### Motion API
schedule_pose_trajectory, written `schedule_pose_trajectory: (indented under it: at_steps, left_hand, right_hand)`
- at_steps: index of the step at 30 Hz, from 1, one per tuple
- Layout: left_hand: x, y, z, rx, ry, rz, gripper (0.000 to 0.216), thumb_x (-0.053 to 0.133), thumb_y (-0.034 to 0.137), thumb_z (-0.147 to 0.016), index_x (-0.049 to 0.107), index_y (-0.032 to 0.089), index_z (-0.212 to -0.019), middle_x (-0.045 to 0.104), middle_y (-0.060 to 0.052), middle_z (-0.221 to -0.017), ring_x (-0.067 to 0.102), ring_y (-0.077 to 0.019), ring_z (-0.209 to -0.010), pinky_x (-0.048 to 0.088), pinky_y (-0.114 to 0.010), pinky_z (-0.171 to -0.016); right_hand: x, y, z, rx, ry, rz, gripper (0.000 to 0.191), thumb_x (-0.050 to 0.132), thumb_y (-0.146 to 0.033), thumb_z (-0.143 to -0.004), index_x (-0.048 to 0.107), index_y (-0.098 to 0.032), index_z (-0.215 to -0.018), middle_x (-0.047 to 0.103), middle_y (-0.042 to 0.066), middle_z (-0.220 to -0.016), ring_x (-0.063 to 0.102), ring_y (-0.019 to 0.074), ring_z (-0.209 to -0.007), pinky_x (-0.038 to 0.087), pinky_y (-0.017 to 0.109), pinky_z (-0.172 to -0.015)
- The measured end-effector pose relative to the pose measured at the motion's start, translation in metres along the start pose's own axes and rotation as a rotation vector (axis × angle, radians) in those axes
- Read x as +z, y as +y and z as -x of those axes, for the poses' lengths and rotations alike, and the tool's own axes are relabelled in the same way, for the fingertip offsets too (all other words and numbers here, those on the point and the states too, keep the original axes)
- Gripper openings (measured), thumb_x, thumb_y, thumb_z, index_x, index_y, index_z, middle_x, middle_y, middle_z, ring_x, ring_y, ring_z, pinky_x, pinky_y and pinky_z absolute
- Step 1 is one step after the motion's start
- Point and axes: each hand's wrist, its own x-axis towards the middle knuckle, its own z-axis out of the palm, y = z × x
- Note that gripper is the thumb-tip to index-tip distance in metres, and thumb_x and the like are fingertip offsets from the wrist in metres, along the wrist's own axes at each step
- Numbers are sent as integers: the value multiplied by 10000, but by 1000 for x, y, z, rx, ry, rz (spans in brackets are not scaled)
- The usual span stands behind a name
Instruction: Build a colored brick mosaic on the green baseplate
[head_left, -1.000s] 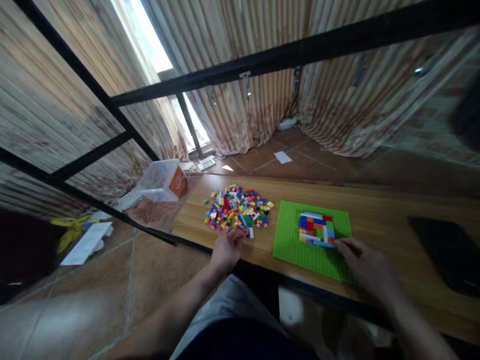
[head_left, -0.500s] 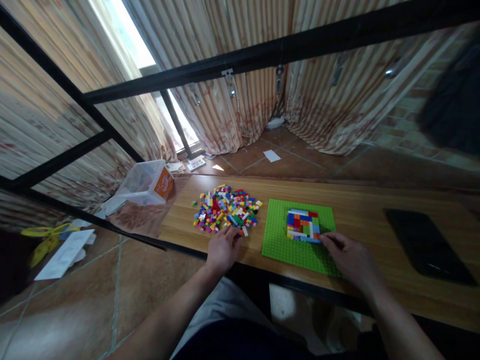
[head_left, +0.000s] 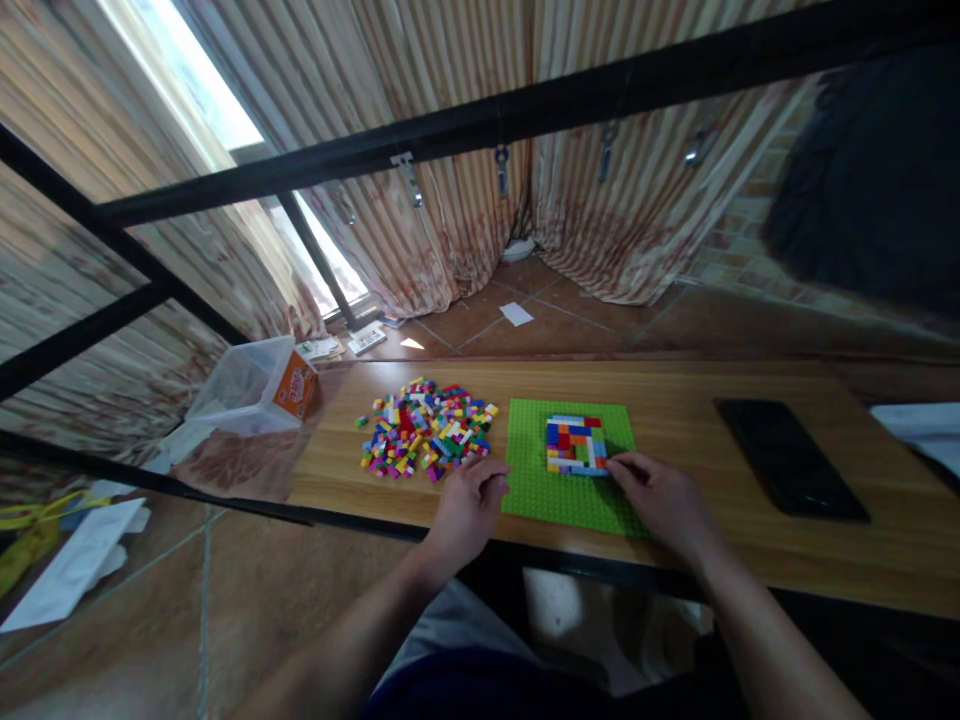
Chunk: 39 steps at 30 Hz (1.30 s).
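Observation:
A bright green studded baseplate lies on the wooden table. On it stands a low, roughly square structure of coloured toy bricks with an opening inside. At the structure's near right corner, my right hand is closed, with thumb and forefinger pinched on the edge. My left hand is closed by the plate's left edge, its fingers curled together. Whatever those left fingers hold, if anything, is hidden. To the left of the plate spreads a heap of loose toy bricks in many colours.
A black phone-like slab lies on the table at the right. A clear plastic box with an orange label stands beyond the table's left end. Black metal bars cross in front of the curtains. Papers lie on the tiled floor.
My left hand has moved from the heap's near edge rightward to the baseplate. My right hand stays at the structure's corner. The whole view has shifted to the right.

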Motion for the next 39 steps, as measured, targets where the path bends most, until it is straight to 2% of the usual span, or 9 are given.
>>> schedule_pose_trajectory:
  at_steps: [8,15,25,34,39]
  left_hand:
    - [51,30,-39,71,-74,87,196,554,105,-842,710,212,-893,695,-10,-874,639,-131,-799,486,-242,-741]
    - [77,32,-55,195,-96,-51,170,615,134,-835,724,252,-888,739,14,-910,656,-156,-885,433,-339,-930]
    - [81,29,-58,199,-88,-87,128,656,173,-828,744,261,-853,738,9,-891,638,-162,-881,408,-368,-908]
    - [83,29,-56,168,-83,-77,164,647,155,-827,753,268,-881,741,5,-894,630,-163,-856,416,-358,-870]
    - [82,33,-59,160,-110,-164,163,626,191,-841,754,285,-878,735,2,-899,615,-182,-878,412,-378,-873]
  right_hand:
    - [-1,-3,0,-19,-1,-50,321,477,-457,-855,692,-219,-839,708,39,-752,617,184,-641,427,293,-627]
    - [-1,-3,-1,-51,-18,-75,314,469,-437,-867,687,-212,-842,718,46,-785,636,196,-689,430,302,-655]
    - [-2,-5,-2,-38,-37,-84,284,478,-414,-872,683,-220,-851,725,46,-818,654,208,-747,434,315,-701]
    - [-4,-7,-1,-46,-34,-63,286,471,-408,-878,679,-215,-848,718,42,-801,645,202,-729,419,306,-679]
    - [-3,-5,-1,-46,-29,-71,300,467,-424,-877,680,-214,-854,715,45,-793,639,200,-709,424,305,-665]
